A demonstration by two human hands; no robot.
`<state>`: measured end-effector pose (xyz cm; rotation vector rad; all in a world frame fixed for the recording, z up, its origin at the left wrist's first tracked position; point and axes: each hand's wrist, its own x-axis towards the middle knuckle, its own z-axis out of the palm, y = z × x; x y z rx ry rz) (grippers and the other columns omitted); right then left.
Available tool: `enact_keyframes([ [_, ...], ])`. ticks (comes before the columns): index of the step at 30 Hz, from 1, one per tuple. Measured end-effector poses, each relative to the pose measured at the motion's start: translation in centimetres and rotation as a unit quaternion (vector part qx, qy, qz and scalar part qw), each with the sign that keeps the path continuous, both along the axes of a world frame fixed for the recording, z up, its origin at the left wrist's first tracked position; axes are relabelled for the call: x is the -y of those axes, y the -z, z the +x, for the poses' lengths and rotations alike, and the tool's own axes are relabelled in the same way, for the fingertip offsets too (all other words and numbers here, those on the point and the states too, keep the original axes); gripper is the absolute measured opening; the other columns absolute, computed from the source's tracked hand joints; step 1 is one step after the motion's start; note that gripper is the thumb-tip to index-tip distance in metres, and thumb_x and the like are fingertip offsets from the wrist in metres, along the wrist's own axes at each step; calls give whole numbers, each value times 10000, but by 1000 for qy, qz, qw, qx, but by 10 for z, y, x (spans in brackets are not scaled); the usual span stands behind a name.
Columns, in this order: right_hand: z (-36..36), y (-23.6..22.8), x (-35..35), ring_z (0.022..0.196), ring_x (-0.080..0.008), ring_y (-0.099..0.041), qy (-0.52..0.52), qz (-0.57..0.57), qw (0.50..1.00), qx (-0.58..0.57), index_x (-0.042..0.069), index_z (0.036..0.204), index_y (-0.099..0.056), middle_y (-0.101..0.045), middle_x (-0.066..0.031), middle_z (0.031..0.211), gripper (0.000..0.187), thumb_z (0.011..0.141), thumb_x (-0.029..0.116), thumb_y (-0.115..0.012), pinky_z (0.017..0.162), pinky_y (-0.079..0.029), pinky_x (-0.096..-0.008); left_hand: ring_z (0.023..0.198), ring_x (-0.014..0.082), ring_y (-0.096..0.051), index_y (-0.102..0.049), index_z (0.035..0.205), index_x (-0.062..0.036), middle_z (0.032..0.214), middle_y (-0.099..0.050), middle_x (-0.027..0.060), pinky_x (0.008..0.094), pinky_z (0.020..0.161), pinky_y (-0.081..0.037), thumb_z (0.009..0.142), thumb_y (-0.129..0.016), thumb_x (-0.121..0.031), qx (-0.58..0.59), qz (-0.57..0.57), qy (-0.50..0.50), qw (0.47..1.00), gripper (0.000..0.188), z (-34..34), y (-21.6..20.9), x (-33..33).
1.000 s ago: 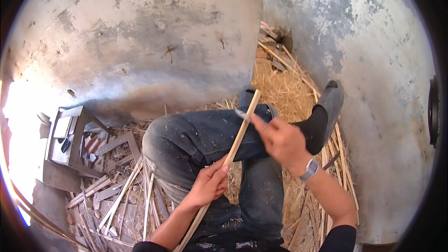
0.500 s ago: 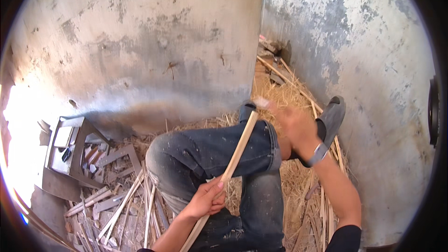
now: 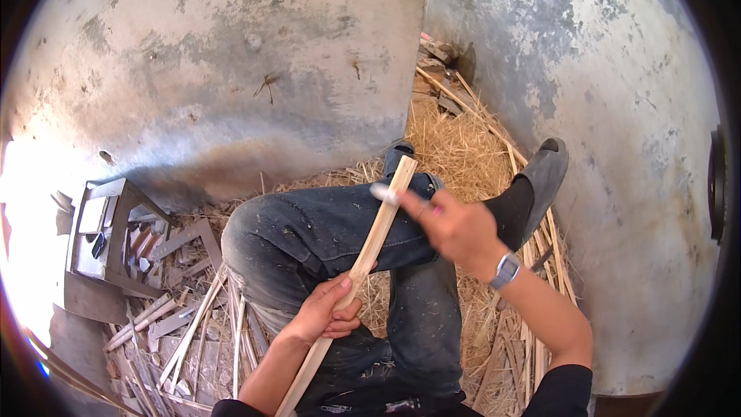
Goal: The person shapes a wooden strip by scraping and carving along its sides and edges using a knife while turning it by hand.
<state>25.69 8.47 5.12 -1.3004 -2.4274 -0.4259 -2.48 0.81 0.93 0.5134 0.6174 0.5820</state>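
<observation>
My left hand (image 3: pixel 324 313) grips a long pale bamboo strip (image 3: pixel 376 235) near its middle, holding it slanted up to the right over my jeans-clad knees. My right hand (image 3: pixel 455 225), with a wristwatch, is closed on a small blade (image 3: pixel 384 193) whose tip rests against the strip's upper part. The hand is blurred by motion. The strip's top end reaches my raised knee near the wall corner.
Grey plastered walls (image 3: pixel 231 93) meet in a corner ahead. Straw and shavings (image 3: pixel 455 147) cover the floor around my legs. Several split bamboo slats (image 3: pixel 193 332) lie at the lower left beside a small wooden stool (image 3: pixel 104 235). My grey shoe (image 3: pixel 544 177) rests by the right wall.
My right hand drew back down the strip with the blade after reaching toward its top end. My left hand kept its grip on the strip.
</observation>
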Motion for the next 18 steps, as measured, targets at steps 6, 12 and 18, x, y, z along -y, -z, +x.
enact_keyframes([
  [6, -3, 3, 17, 506, -201, -610, -126, -41, 991, 12, 296, 1482, -579, -550, -28, 764, 526, 969, 187, -551, 430, -484, -379, 466, 48, -253, -346, 1624, -217, 632, -274, -44, 197, 391, -243, 1149, -371, -375, 11, -20, 2, 1000, 502, 6, -2, 1],
  [12, -4, -5, 9, 538, -233, -630, -81, -40, 994, 65, 312, 1480, -578, -561, -23, 770, 572, 925, 175, -602, 501, -505, -445, 455, 38, -247, -327, 1628, -201, 618, -272, -52, 193, 378, -228, 1131, -396, -438, -7, -1, 0, 1000, 555, 3, 0, 4],
  [18, 42, -17, -47, 608, -270, -650, -1, 2, 1000, -10, 313, 1433, -621, -580, -26, 796, 564, 896, 142, -648, 519, -513, -420, 442, 35, -245, -313, 1630, -180, 605, -264, -58, 185, 372, -226, 1120, -411, -479, -13, 14, 1, 1000, 600, 10, -5, -5],
])
